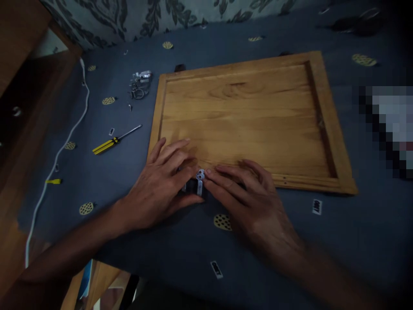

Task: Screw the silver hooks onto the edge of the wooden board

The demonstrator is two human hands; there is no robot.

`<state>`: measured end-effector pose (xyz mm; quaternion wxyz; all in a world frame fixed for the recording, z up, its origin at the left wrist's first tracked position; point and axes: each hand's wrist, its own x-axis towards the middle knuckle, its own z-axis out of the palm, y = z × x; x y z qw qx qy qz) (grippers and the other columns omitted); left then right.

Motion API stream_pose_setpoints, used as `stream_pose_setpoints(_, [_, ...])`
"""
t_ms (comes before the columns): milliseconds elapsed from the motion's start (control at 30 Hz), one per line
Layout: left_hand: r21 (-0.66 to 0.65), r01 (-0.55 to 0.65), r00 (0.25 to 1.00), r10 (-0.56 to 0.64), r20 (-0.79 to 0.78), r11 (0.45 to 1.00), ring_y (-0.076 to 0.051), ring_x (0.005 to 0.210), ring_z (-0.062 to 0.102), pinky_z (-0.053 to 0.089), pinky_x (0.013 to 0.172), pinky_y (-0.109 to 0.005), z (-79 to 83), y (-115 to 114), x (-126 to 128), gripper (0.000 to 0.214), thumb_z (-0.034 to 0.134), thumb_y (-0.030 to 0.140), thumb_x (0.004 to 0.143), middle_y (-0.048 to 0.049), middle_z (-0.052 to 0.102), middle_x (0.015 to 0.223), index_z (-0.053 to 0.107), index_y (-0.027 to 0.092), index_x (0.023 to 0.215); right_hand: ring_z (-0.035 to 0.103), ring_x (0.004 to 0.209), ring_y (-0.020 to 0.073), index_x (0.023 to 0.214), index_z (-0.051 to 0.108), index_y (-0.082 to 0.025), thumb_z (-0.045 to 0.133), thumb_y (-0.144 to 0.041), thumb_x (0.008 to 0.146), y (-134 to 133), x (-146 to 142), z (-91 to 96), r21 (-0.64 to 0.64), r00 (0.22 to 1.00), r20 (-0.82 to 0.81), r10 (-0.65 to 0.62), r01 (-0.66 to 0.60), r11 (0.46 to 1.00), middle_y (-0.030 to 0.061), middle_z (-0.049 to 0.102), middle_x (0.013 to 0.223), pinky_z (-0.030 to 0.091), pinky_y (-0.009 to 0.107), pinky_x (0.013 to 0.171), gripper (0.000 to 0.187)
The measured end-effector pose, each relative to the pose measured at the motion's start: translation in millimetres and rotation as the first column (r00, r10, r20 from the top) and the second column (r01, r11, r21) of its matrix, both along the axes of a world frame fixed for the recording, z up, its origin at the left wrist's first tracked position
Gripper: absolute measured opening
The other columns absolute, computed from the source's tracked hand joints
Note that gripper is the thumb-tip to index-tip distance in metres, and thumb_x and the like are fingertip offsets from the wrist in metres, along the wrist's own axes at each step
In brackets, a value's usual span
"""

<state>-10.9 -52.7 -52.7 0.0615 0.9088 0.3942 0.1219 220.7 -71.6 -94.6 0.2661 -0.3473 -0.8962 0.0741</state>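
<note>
A wooden cabinet door (238, 120) with a raised frame lies flat on a blue patterned cloth. Along its near edge, towards the left, sits a small silver metal hinge (200, 174) with two round holes and a darker part below. My left hand (158, 185) closes round the hinge, thumb below and fingers over the door's frame. From the other side my right hand (251, 198) touches the hinge with its fingertips, index and middle fingers pressed close together. The fingers partly hide the hinge, and how it meets the wood cannot be made out.
A yellow-handled screwdriver (108, 145) lies left of the door. Beyond it are loose metal fittings (140, 84) and a small screw-like piece (129, 106). A white cable (72, 129) runs down the left side. Dark objects (358, 26) lie at the far right, near a blurred patch (393, 116).
</note>
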Motion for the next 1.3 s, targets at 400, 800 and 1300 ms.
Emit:
stream_pose_setpoints(400, [0.005,0.001,1.0,-0.001,0.022,1.0,-0.032,0.143,0.04,0.027,0.122,-0.06,-1.1,0.2,0.7,0.046,0.069,0.048,0.089,-0.0127,0.063,0.124,0.06,0.015,0.119,0.059,0.12,0.0262,0.13,0.061,-0.02,0.042,-0.002,0.092,4.0,1.5,-1.8,0.058,0.997,0.07,0.018,-0.023,0.998,0.0073,0.072,0.126,0.036,0.055,0.112,0.047])
stream_pose_setpoints(800, [0.053,-0.014,0.999,0.012,0.033,0.998,-0.033,0.141,0.042,0.032,0.12,-0.06,-4.5,0.2,2.4,0.042,0.074,0.046,0.085,-0.0118,0.062,0.123,0.064,0.017,0.114,0.061,0.116,0.0259,0.12,0.069,-0.021,0.05,-0.005,0.092,3.7,-3.0,-1.8,0.141,0.998,0.07,0.002,-0.012,0.99,0.0066,0.074,0.122,0.043,0.053,0.104,0.038])
stream_pose_setpoints(1300, [0.061,-0.051,0.991,0.043,0.124,0.997,-0.033,0.137,0.046,0.039,0.116,-0.056,7.2,6.0,-3.9,0.062,0.072,0.064,0.078,-0.0119,0.065,0.123,0.063,0.018,0.119,0.062,0.114,0.0249,0.118,0.07,-0.021,0.046,0.001,0.085,8.3,-1.7,-5.7,0.179,0.996,0.076,0.039,-0.052,0.982,0.0052,0.075,0.12,0.046,0.051,0.1,0.046])
